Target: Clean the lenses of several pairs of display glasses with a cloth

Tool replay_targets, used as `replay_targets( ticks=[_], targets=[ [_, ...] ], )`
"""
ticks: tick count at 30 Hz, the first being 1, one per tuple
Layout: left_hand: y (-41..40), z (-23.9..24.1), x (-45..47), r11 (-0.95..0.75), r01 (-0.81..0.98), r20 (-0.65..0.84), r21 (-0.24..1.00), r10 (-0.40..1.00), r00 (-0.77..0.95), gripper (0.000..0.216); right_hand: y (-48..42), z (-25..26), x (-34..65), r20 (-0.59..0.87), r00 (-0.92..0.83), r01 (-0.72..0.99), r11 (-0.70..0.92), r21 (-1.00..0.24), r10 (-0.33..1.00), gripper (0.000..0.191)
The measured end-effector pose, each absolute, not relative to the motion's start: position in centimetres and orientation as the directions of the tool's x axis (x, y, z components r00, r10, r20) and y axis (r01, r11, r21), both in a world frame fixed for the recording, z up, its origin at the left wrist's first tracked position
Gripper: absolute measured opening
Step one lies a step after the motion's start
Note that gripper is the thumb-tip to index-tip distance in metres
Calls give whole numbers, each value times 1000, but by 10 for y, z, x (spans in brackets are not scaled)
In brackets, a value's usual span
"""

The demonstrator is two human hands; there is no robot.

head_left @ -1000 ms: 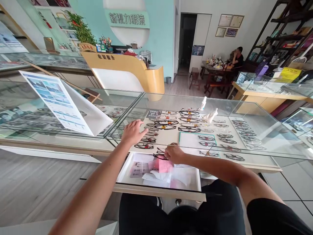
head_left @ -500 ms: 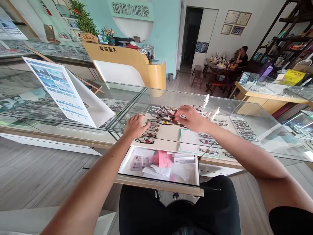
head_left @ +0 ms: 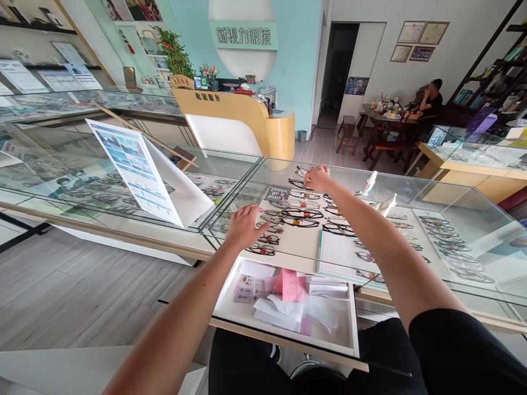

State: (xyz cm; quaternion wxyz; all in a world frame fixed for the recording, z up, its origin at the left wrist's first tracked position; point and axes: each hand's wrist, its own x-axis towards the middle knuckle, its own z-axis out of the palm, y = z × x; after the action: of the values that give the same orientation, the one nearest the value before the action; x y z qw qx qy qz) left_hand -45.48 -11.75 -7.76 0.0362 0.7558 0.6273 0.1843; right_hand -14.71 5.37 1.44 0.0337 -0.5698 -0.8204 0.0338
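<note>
My left hand (head_left: 245, 225) lies flat with fingers apart on the top of a glass display case (head_left: 448, 197). Under the glass are rows of spectacle frames (head_left: 300, 215) on a white tray. My right hand (head_left: 319, 178) reaches over the far part of the glass top, its fingers pinched on a dark pair of glasses (head_left: 300, 174) that sits low at the glass surface. Below the case edge, in front of my lap, a drawer (head_left: 348, 343) stands pulled out, with white slips and a pink paper (head_left: 290, 282) inside.
A small spray bottle (head_left: 369, 183) and a crumpled white cloth (head_left: 386, 205) stand on the glass to the right of my right hand. A folded leaflet stand (head_left: 142, 174) sits on the left case. A yellow reception desk (head_left: 241, 118) is behind; a person (head_left: 430, 97) sits at a far table.
My right hand rose from the drawer with a dark pair of glasses and carried it over the glass top to the far side. My left hand stayed on the glass. The view shifted left.
</note>
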Motion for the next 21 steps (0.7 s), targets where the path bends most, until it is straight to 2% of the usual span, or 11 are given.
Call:
replay_targets(
  ticks=[10,18,21],
  targets=[
    [-119,-79,-458,-228,926,236,300,958,160,54,74,-2,-146,-50,-351,934,345,-92,935,36],
    [-119,-80,-459,-226,920,248,320,957,149,50,74,-7,-144,-20,-341,934,337,-118,940,38],
    [-120,-79,-458,-217,924,239,316,960,144,50,74,-9,-144,25,-322,937,322,-138,946,46]
  ],
)
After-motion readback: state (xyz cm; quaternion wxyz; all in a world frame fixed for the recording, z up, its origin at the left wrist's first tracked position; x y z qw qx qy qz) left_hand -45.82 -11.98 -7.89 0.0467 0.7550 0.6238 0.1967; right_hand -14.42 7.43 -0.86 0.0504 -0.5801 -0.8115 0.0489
